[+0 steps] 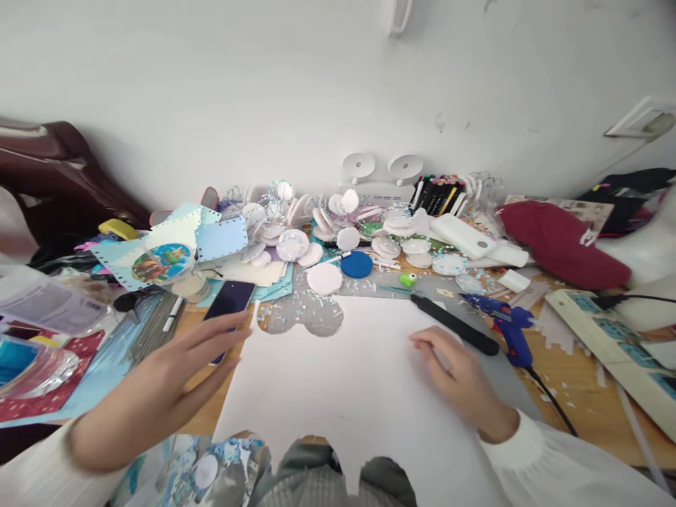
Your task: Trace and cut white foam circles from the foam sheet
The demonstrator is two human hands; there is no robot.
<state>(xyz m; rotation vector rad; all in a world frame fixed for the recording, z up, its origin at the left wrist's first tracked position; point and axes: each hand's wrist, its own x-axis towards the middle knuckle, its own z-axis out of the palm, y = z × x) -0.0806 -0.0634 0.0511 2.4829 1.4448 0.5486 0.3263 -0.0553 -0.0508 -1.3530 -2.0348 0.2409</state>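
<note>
A large white sheet (327,380) lies in front of me, with rounded pieces cut out of its far-left and near edges. My left hand (174,377) hovers by the sheet's left edge, fingers stretched out and holding nothing, over the lower part of a dark phone (230,298). On the right side of the sheet my right hand (457,373) rests or hovers, loosely bent, fingers partly apart and nothing visible in them. Beyond it lies a thick black pen-shaped tool (455,324). A white disc (324,279) and a blue round lid (356,264) sit past the sheet's far edge.
Piles of white discs (292,244) line the wall. To the right are a blue glue gun (501,320), a power strip (615,352) and a maroon cap (562,243). Markers (441,193) stand at the back. A clear plastic container (36,370) is at the left.
</note>
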